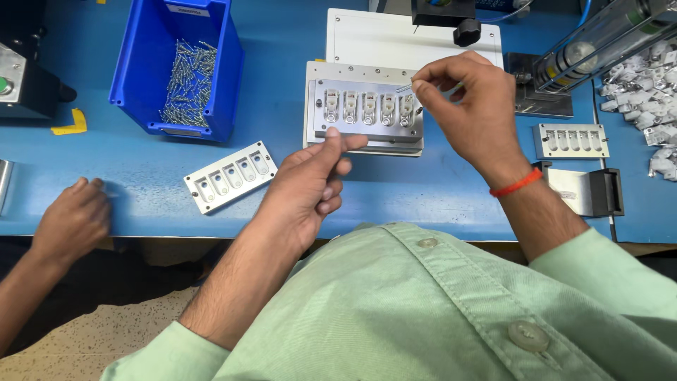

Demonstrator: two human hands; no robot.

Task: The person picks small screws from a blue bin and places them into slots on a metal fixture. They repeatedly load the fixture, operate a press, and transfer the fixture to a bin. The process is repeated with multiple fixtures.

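Note:
My right hand pinches a small metal pin between thumb and forefinger, just above the rightmost slot of a grey metal fixture. The fixture holds a row of several small white parts. My left hand hovers palm-up in front of the fixture, its fingers loosely curled and its fingertips close to the fixture's front edge. Whether it holds anything I cannot make out.
A blue bin with several metal pins stands at the back left. Two empty slotted plates, one beside my left hand and another at the right, lie on the blue table. Another person's hand rests at the left edge. White parts are piled far right.

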